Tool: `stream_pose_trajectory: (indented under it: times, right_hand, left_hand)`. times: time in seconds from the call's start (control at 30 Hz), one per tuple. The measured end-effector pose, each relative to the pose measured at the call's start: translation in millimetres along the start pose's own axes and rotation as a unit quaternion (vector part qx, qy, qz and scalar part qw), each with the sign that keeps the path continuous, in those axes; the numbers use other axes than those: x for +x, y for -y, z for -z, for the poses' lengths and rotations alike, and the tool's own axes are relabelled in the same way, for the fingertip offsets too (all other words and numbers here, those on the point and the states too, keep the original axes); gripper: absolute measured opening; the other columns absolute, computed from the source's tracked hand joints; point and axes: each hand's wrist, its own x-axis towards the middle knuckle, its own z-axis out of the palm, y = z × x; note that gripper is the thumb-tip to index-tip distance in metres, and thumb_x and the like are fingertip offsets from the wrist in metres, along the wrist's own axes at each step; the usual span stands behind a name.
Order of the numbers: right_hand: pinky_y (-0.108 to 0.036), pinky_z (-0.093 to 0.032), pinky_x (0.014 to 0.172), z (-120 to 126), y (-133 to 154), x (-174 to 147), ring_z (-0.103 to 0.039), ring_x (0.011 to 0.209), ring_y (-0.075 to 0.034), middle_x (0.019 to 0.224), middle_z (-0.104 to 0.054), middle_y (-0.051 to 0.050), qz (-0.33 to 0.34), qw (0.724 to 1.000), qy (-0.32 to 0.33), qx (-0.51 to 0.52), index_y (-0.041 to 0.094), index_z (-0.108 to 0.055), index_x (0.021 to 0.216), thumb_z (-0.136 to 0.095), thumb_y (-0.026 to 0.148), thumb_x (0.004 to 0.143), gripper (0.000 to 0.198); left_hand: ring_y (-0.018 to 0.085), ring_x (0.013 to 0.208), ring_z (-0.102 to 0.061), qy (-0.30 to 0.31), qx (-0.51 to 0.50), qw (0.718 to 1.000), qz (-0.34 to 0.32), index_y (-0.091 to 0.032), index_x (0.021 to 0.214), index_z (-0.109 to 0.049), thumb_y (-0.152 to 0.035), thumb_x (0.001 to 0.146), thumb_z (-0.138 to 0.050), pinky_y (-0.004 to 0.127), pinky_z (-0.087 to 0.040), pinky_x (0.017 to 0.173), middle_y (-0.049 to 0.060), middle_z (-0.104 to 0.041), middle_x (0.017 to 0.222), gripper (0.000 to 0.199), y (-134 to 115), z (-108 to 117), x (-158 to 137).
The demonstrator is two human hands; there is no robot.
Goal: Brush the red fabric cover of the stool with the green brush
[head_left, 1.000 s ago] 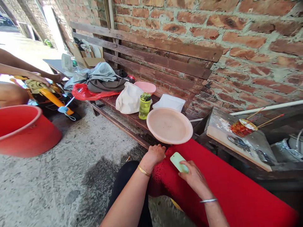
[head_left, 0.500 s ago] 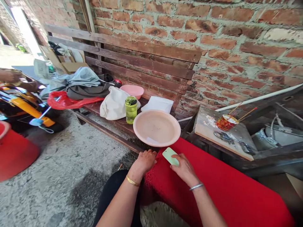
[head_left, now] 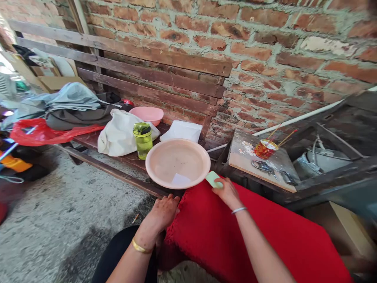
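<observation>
My right hand point(head_left: 226, 192) grips a pale green scraper point(head_left: 214, 179), a flat piece with rounded corners, over the far end of the red cloth point(head_left: 241, 232). Its front end is close to the rim of the pale pink basin point(head_left: 150, 173). At the cloth's left edge lies my left hand point(head_left: 166, 208), fingers curled over the border and closed on it; the fingertips are partly hidden. The red cloth is spread over a long flat surface, with a frayed left edge. A pale, flat patch point(head_left: 180, 179) shows inside the basin.
On the wooden bench point(head_left: 106, 165) stand a green bottle point(head_left: 143, 143), a white cloth bag point(head_left: 114, 135), a pink bowl point(head_left: 147, 114) and a white packet point(head_left: 182, 131). To the right, a board point(head_left: 247, 167) carries a red cup point(head_left: 264, 150) with sticks. A cardboard box point(head_left: 344, 228) sits low right.
The view has turned right, so the bench things sit further left. My right hand has moved forward with the scraper, towards the basin. My left hand stays at the cloth's edge.
</observation>
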Motion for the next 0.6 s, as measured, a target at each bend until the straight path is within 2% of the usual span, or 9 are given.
stream_pose_trajectory:
  times: [0.1, 0.2, 0.3, 0.4, 0.5, 0.6]
  right_hand:
    - [-0.028, -0.041, 0.085, -8, 2, 20, -0.057, 0.101, -0.019, 0.109, -0.056, -0.003, 0.016, 1.000, 0.005, 0.003, 0.029, -0.070, 0.117, -0.072, 0.031, 0.075, 0.042]
    - [-0.027, -0.040, 0.085, -1, -26, 21, -0.058, 0.101, -0.018, 0.107, -0.056, -0.002, 0.008, 1.000, 0.010, 0.002, 0.030, -0.070, 0.117, -0.074, 0.030, 0.073, 0.045]
    - [-0.026, -0.040, 0.083, 19, -78, 8, -0.059, 0.097, -0.017, 0.104, -0.055, -0.001, -0.026, 1.000, 0.001, -0.003, 0.030, -0.070, 0.118, -0.073, 0.031, 0.072, 0.045]
    - [-0.025, -0.042, 0.079, 46, -142, -13, -0.060, 0.093, -0.016, 0.102, -0.056, -0.001, -0.086, 0.996, -0.025, -0.011, 0.029, -0.071, 0.116, -0.070, 0.031, 0.072, 0.044]
    - [-0.027, -0.045, 0.079, 77, -210, -43, -0.063, 0.092, -0.018, 0.102, -0.059, -0.004, -0.162, 0.984, -0.072, -0.022, 0.026, -0.072, 0.115, -0.066, 0.032, 0.073, 0.043]
    - [-0.030, -0.049, 0.075, 109, -267, -85, -0.065, 0.083, -0.021, 0.088, -0.064, -0.005, -0.240, 0.960, -0.138, -0.038, 0.023, -0.075, 0.104, -0.065, 0.031, 0.071, 0.036]
  left_hand:
    - [0.029, 0.122, -0.062, 0.009, 0.001, 1.000, -0.011, -0.023, 0.136, -0.056, -0.026, 0.094, -0.047, 0.045, -0.048, 0.099, 0.015, -0.061, 0.133, 0.042, 0, -9, 7]
    - [0.028, 0.125, -0.060, -0.005, -0.011, 1.000, -0.006, -0.023, 0.145, -0.047, -0.029, 0.095, -0.046, 0.043, -0.046, 0.103, 0.015, -0.060, 0.137, 0.050, 0, -18, 15]
    - [0.029, 0.131, -0.056, -0.021, -0.017, 1.000, 0.004, -0.019, 0.153, -0.037, -0.037, 0.098, -0.044, 0.041, -0.043, 0.108, 0.018, -0.059, 0.139, 0.059, -3, -25, 21]
    - [0.029, 0.131, -0.056, -0.011, -0.018, 1.000, 0.003, -0.015, 0.154, -0.035, -0.039, 0.098, -0.042, 0.040, -0.041, 0.110, 0.020, -0.059, 0.139, 0.061, -13, -27, 25]
    - [0.029, 0.132, -0.056, -0.002, -0.012, 1.000, -0.010, -0.013, 0.154, -0.035, -0.038, 0.098, -0.043, 0.039, -0.040, 0.111, 0.022, -0.059, 0.139, 0.062, -24, -27, 26]
    - [0.029, 0.133, -0.055, 0.005, -0.001, 1.000, -0.021, -0.010, 0.155, -0.032, -0.036, 0.098, -0.043, 0.038, -0.040, 0.111, 0.025, -0.057, 0.141, 0.064, -31, -28, 27]
